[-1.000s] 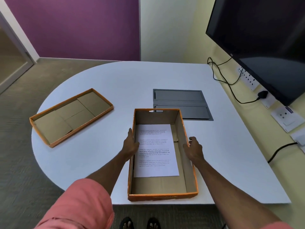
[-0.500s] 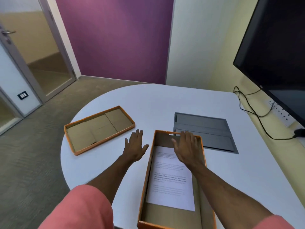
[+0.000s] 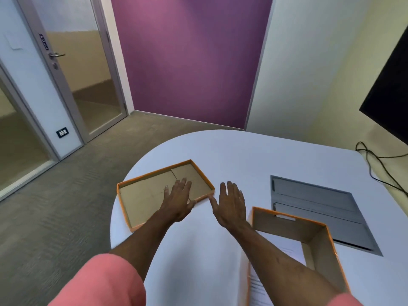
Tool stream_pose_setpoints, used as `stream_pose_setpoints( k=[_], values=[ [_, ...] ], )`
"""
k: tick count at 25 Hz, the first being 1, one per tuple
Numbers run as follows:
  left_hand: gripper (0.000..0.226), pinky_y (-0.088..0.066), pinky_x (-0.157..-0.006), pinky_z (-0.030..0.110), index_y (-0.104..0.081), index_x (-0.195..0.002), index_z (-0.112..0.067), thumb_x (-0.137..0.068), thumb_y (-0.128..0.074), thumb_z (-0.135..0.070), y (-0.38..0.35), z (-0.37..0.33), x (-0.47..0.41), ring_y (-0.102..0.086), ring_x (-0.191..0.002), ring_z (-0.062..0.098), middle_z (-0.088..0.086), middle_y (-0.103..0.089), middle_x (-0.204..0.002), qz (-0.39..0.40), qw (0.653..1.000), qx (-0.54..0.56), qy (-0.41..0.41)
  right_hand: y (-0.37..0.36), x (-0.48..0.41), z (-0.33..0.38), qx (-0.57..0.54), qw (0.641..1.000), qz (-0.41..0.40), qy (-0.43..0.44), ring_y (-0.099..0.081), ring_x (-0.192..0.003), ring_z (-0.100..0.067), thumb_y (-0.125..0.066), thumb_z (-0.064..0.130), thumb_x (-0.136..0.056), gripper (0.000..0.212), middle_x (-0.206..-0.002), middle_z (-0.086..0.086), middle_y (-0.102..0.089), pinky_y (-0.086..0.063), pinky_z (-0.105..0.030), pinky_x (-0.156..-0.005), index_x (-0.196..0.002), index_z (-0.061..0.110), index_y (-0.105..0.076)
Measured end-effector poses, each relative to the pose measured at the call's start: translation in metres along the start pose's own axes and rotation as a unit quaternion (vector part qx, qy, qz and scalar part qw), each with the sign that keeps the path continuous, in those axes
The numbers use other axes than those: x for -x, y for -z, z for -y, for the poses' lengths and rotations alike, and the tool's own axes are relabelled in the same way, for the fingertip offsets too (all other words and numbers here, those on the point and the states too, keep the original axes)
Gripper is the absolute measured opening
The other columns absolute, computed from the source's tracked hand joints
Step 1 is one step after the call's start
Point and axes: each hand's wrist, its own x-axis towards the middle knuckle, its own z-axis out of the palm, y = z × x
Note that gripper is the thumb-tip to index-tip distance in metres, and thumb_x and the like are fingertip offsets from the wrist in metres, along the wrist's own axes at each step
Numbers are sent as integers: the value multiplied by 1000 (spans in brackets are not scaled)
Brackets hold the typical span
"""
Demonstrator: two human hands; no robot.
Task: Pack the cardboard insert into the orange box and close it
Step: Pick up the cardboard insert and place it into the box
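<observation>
Orange box and its lid, both open on the table.

The box (image 3: 318, 241) stands open-topped near the table's (image 3: 242, 155) near right edge, orange outside, brown cardboard inside, a printed white sheet (image 3: 260, 288) lying on its floor. The shallow lid (image 3: 143, 195) lies upside down near the left edge, well apart from the box, orange-rimmed, its flat brown cardboard flaps showing inside.

A person in short coral-pink sleeves (image 3: 97, 281), forearms bare, left hand (image 3: 177, 200) and right hand (image 3: 230, 204) without rings or gloves.
</observation>
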Motion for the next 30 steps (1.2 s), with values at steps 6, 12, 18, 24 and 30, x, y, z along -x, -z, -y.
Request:
stream_pose_setpoints(
  k=[6, 12, 18, 24, 30],
  values=[
    [70, -4, -119, 55, -10, -154, -13, -98, -41, -41, 5, 102, -58, -2, -151, 26, 7, -2, -164, 38, 999, -19, -6, -70, -56, 79, 24, 999, 28, -27, -19, -146, -30, -33, 50, -95, 64, -156, -15, -25, -17, -45, -119, -146, 11, -28],
    [72, 1, -119, 56, -10, -154, -14, -97, -45, -38, -5, 180, -111, 3, -151, 26, 8, 2, -164, 76, 997, -18, -21, -138, -88, 114, 68, 992, 65, -87, -34, -139, -35, -47, 46, -91, 65, -148, -21, -37, -35, -48, -111, -140, 5, -37],
    [74, 0, -119, 57, -13, -153, -12, -94, -50, -37, -36, 236, -170, 1, -151, 27, 10, 2, -164, 112, 993, -18, -26, -194, -109, 117, 64, 972, 111, -195, -16, -144, -43, -47, 49, -90, 80, -155, -28, -16, -23, -45, -117, -146, -1, -20],
    [83, 1, -118, 56, -3, -154, -12, -93, -54, -37, -59, 259, -223, 4, -151, 27, 11, 6, -164, 150, 989, -14, 1, -229, -119, 118, 56, 952, 144, -266, -9, -142, -52, -38, 33, -96, 71, -152, -37, -14, -13, -57, -118, -142, -15, -13],
    [76, -7, -121, 51, -1, -152, -3, -95, -47, -22, -66, 272, -241, -11, -149, 30, 17, -10, -161, 197, 980, -4, 9, -241, -121, 113, -43, 938, 145, -312, -1, -144, -48, -38, 0, -91, 67, -155, -34, 3, -21, -44, -120, -145, -13, -1]
  ],
)
